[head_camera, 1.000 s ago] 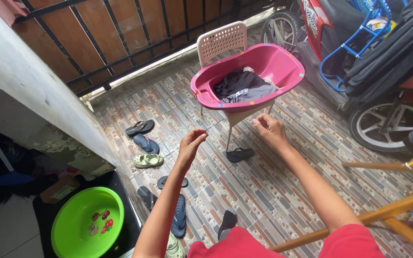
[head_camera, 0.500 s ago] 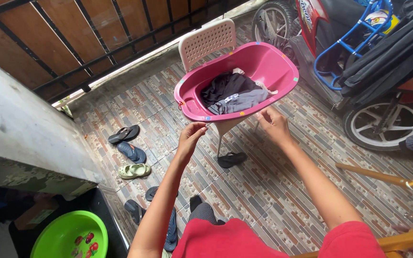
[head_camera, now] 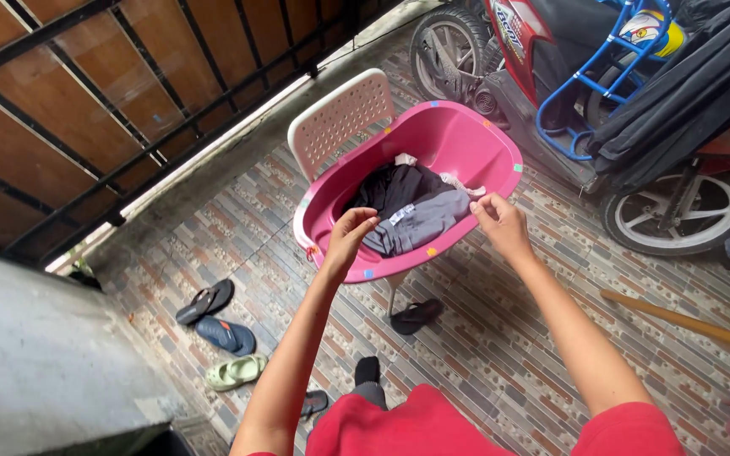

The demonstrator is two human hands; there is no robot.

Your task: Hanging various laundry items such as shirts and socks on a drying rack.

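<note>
A pink plastic tub (head_camera: 466, 135) rests on a white plastic chair (head_camera: 340, 114) and holds dark and grey clothes (head_camera: 411, 211). My left hand (head_camera: 350, 235) hovers over the tub's near rim, fingers curled together, just beside the grey garment. My right hand (head_camera: 500, 221) is at the tub's right rim with fingertips pinched, close to a bit of white cloth (head_camera: 466, 190). I see nothing held in either hand. My red shirt (head_camera: 433, 426) fills the bottom edge.
A motorbike (head_camera: 678, 169) and a blue frame (head_camera: 601, 76) stand at the right. Sandals (head_camera: 213, 317) lie on the tiled floor at left, one dark slipper (head_camera: 416, 317) under the chair. A wooden slatted fence (head_camera: 86, 101) is behind; a wooden pole (head_camera: 686, 321) at right.
I have stepped closer to the tub. Both hands moved forward from above the floor to over the tub's near rim. The green basin has left the view.
</note>
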